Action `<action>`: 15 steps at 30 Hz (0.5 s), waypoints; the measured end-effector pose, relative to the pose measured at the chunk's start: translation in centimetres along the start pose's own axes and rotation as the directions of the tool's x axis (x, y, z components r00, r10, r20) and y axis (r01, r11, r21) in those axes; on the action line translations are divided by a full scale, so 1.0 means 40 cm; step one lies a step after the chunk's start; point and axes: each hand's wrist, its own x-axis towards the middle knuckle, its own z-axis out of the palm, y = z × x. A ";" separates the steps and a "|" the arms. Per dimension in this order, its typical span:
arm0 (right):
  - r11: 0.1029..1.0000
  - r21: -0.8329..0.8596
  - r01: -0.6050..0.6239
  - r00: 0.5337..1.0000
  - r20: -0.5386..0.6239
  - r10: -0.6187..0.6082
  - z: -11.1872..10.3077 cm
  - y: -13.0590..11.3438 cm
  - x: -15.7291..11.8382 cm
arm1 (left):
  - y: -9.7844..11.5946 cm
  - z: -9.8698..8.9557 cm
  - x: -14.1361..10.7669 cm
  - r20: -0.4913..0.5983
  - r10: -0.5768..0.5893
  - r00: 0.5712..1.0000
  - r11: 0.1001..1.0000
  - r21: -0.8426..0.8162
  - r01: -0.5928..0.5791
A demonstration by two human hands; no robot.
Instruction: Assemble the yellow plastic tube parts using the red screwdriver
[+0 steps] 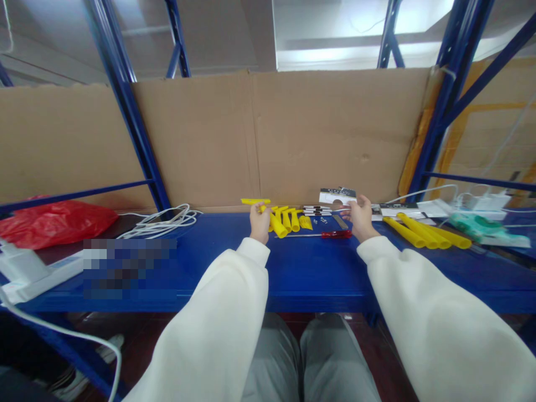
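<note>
My left hand point(260, 223) is closed around a yellow plastic T-shaped piece point(255, 201), whose crossbar shows above the fingers. Beside it lie several more yellow T-shaped pieces point(278, 224) in a row, along with a flat yellow piece point(306, 223). My right hand point(360, 218) grips a white and black printed card point(337, 196) with a cutout in its lower edge. Between the hands are black-and-white sticks point(317, 211), small metal parts point(324, 220) and a grey flat piece point(340, 222). A screwdriver point(336, 235) with a red handle lies in front of them.
Yellow tubes point(424, 231) and a green-and-white packet point(479, 228) lie on the right. At left are coiled white cable point(167, 220), a red plastic bag point(58, 220) and a white power strip point(46, 279). A cardboard panel point(259, 139) stands behind the blue shelf point(318, 268).
</note>
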 end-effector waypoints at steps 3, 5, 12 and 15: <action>0.999 -0.023 0.040 0.999 -0.034 -0.040 -0.002 0.005 0.002 | -0.005 0.000 0.004 0.001 0.011 1.000 1.000 -0.012 -0.011; 0.996 -0.058 0.073 0.997 -0.035 -0.075 -0.002 0.008 0.003 | -0.006 0.000 0.005 0.001 0.015 1.000 1.000 -0.024 -0.015; 0.982 -0.154 0.109 0.989 -0.086 -0.124 -0.004 0.014 0.014 | 0.007 0.001 -0.007 0.006 -0.013 1.000 1.000 -0.026 0.014; 0.976 -0.180 0.121 0.988 -0.076 -0.136 -0.006 0.015 0.017 | 0.010 0.001 -0.010 -0.001 -0.006 1.000 1.000 -0.026 0.006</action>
